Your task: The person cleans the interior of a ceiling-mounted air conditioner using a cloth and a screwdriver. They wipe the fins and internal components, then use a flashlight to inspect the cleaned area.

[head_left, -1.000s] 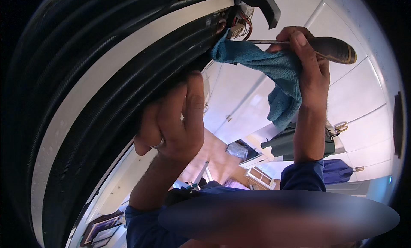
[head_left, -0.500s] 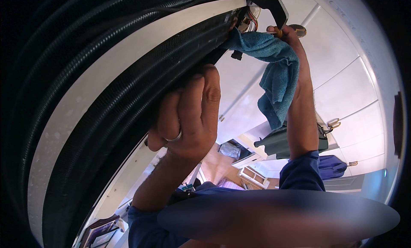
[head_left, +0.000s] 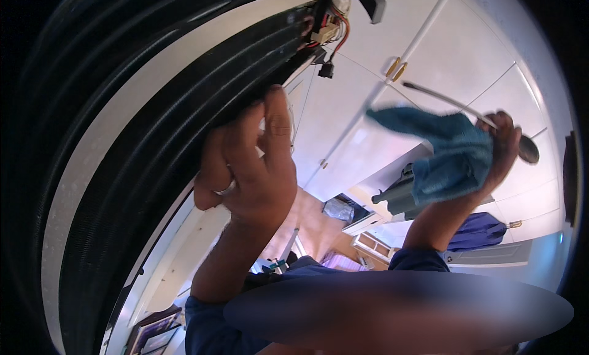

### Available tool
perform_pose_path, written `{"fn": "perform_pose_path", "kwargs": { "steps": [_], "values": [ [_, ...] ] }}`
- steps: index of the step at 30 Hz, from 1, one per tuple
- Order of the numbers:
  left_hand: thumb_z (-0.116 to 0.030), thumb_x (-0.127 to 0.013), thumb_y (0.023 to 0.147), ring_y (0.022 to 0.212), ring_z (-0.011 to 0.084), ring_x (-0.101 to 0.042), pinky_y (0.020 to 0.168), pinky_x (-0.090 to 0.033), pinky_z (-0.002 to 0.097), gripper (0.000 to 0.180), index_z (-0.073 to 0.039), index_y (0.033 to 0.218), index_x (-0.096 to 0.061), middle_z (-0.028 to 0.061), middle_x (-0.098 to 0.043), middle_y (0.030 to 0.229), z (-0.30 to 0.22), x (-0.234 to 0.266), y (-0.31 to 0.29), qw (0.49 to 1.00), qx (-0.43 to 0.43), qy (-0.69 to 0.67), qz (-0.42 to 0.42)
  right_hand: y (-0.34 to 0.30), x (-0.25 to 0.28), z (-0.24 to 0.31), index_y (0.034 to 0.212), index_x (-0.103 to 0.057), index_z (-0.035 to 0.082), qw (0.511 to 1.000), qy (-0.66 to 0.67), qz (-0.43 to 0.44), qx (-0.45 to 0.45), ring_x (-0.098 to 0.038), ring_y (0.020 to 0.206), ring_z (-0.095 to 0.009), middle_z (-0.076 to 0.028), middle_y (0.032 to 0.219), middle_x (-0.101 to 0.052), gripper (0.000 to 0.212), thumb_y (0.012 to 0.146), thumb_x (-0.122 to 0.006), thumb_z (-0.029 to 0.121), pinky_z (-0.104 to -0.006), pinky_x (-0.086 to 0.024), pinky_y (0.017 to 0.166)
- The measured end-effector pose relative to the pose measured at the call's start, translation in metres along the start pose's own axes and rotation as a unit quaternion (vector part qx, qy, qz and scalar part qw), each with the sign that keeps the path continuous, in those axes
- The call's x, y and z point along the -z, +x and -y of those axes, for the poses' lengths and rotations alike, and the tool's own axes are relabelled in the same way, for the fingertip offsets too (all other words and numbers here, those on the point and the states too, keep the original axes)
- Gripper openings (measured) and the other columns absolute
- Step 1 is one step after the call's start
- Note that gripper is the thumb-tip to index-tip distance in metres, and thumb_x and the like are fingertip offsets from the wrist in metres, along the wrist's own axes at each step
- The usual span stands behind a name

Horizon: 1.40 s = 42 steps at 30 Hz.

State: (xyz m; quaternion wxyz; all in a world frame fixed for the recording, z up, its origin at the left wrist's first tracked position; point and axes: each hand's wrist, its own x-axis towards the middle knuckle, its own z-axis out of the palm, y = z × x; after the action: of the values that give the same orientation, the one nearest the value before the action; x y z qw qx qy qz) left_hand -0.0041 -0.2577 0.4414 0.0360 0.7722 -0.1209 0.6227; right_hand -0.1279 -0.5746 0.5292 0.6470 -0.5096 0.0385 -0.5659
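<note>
Overhead at the left is a large black ribbed unit with a pale strip point(head_left: 61, 220) along it, like the inside of an air conditioner. My left hand point(head_left: 254, 162), with a ring on one finger, is closed against its lower edge with bent fingers; part of its grip is hidden. Well to the right of the unit, my right hand point(head_left: 506, 149) grips a screwdriver point(head_left: 451, 102) whose long shaft points up and left. A teal cloth point(head_left: 454, 152) hangs from that same hand. Wires and connectors point(head_left: 334, 33) show at the unit's upper end, with a black plug point(head_left: 326, 70) dangling below.
White cabinet doors with gold handles point(head_left: 396, 68) fill the background at the right. A black bracket-like part point(head_left: 368, 5) juts out near the wiring. Hanging clothes point(head_left: 475, 229) are behind my right arm. A picture frame point(head_left: 153, 330) stands at the lower left.
My right hand has drawn away from the wiring end, right and down, bringing the screwdriver and cloth. The screwdriver's shaft now shows. My left hand stays at the unit's edge; the view has shifted slightly.
</note>
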Motion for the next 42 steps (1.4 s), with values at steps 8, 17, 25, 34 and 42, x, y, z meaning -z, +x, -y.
{"fn": "perform_pose_path", "kwargs": {
  "steps": [8,17,25,34,42],
  "values": [
    [-0.022,-0.065,0.094,0.116,0.0232,-0.043,0.094,-0.029,0.0442,0.037,-0.024,0.129,-0.074,0.0036,-0.051,0.115,0.004,0.004,0.002,0.999,-0.028,0.017,0.040,-0.102,0.112,-0.062,0.104,-0.063,0.003,0.964,-0.132,0.016,-0.229,-0.066,0.077,-0.019,-0.012,0.082,-0.069,0.039,0.108,-0.056,0.041,-0.0337,-0.054,0.071],
    [-0.025,-0.069,0.092,0.115,0.0243,-0.039,0.093,-0.030,0.0445,0.039,-0.012,0.129,-0.072,0.0083,-0.051,0.116,-0.005,0.010,0.010,0.994,-0.068,0.064,0.055,-0.178,0.126,-0.165,0.104,-0.063,0.002,0.923,-0.071,0.089,-0.367,-0.071,0.084,-0.018,-0.011,0.089,-0.071,0.023,0.109,-0.060,0.024,-0.0325,-0.058,0.076],
    [-0.035,-0.081,0.088,0.117,0.0255,-0.041,0.091,-0.031,0.0479,0.042,-0.015,0.124,-0.072,0.0059,-0.054,0.116,-0.022,-0.004,0.028,0.985,-0.067,0.151,0.044,-0.208,0.121,-0.210,0.105,-0.062,0.002,0.869,0.001,0.163,-0.466,-0.071,0.080,-0.017,-0.009,0.088,-0.068,0.021,0.109,-0.061,0.022,-0.0296,-0.059,0.068],
    [0.003,-0.076,0.073,0.106,0.0229,-0.041,0.090,-0.026,0.0425,0.043,-0.018,0.111,-0.077,0.0010,-0.056,0.108,-0.024,-0.038,0.025,0.990,-0.087,0.091,-0.066,-0.215,0.095,-0.239,0.107,-0.061,0.001,0.807,0.072,0.221,-0.543,-0.071,0.081,-0.017,-0.010,0.090,-0.068,0.019,0.109,-0.061,0.021,-0.0298,-0.061,0.068],
    [0.004,-0.070,0.068,0.101,0.0207,-0.040,0.089,-0.026,0.0403,0.041,-0.020,0.101,-0.079,-0.0034,-0.058,0.100,-0.023,-0.041,0.022,0.993,-0.062,0.058,-0.086,-0.189,0.068,-0.248,0.111,-0.063,0.000,0.833,0.088,0.225,-0.498,-0.069,0.084,-0.016,-0.013,0.097,-0.071,0.022,0.109,-0.060,0.023,-0.0291,-0.059,0.074]
  ]
}}
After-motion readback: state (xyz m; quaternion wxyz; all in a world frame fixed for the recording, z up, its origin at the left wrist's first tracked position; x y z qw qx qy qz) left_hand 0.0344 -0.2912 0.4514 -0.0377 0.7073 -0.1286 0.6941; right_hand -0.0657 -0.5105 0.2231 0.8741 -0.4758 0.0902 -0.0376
